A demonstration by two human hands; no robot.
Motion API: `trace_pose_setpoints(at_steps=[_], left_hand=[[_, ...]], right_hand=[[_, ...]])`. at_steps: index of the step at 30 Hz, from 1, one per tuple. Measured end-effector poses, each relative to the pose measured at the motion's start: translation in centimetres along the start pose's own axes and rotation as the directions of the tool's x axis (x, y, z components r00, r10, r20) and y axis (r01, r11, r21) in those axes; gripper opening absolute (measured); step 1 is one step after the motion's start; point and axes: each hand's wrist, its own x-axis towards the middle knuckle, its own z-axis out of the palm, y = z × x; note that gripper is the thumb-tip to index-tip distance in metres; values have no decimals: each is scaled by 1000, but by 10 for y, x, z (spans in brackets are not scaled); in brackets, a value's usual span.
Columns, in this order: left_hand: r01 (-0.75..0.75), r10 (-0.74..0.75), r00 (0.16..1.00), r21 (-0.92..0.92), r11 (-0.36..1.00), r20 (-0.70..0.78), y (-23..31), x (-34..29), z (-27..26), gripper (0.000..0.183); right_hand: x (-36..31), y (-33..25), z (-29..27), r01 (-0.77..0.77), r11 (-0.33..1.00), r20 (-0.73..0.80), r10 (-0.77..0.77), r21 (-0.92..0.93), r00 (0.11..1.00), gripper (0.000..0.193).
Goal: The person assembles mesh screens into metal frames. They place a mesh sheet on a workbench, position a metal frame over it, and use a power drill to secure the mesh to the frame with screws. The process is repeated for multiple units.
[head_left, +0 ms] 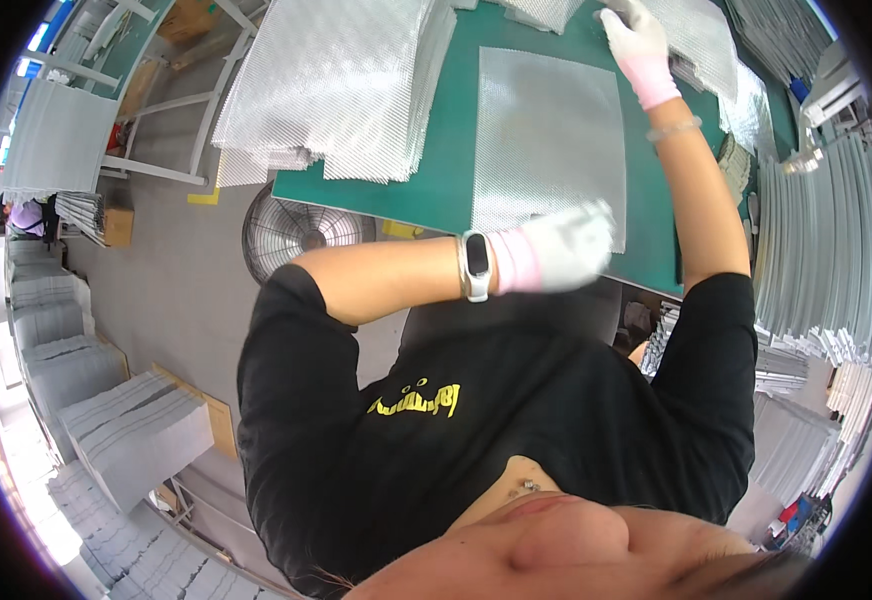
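A flat, silvery expanded-metal mesh sheet (551, 125) lies on the green tabletop (451, 160) in front of me. My left hand (561, 250), in a white glove with a pink cuff, is over the near edge of this sheet. Motion smears its fingers, so their hold is unclear. Toward the far side, my right hand (641, 45) wears a matching glove and reaches out beside more mesh sheets (546, 12). Its thumb side stands apart from the other fingers, which are partly cut off by the picture's top edge. No held thing shows in it.
A tall pile of mesh sheets (331, 80) covers the table's left part and overhangs its edge. Further mesh sheets (696, 45) lie at the far right. A round floor fan (306, 235) stands below the left edge. Stacked panels (821, 240) line the right side.
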Motion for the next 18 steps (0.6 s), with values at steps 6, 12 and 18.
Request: trace_pose_setpoints(at_steps=[6, 12, 18], left_hand=[[-480, 439, 874, 227, 847, 208, 69, 26, -40, 36], [-463, 368, 877, 341, 818, 308, 70, 18, -39, 40], [-400, 320, 910, 357, 844, 262, 63, 3, -38, 41]], right_hand=[[25, 29, 11, -462, 675, 93, 507, 576, 857, 52], [62, 81, 26, -389, 806, 23, 424, 446, 905, 63], [95, 70, 24, 231, 929, -124, -276, -291, 953, 51]])
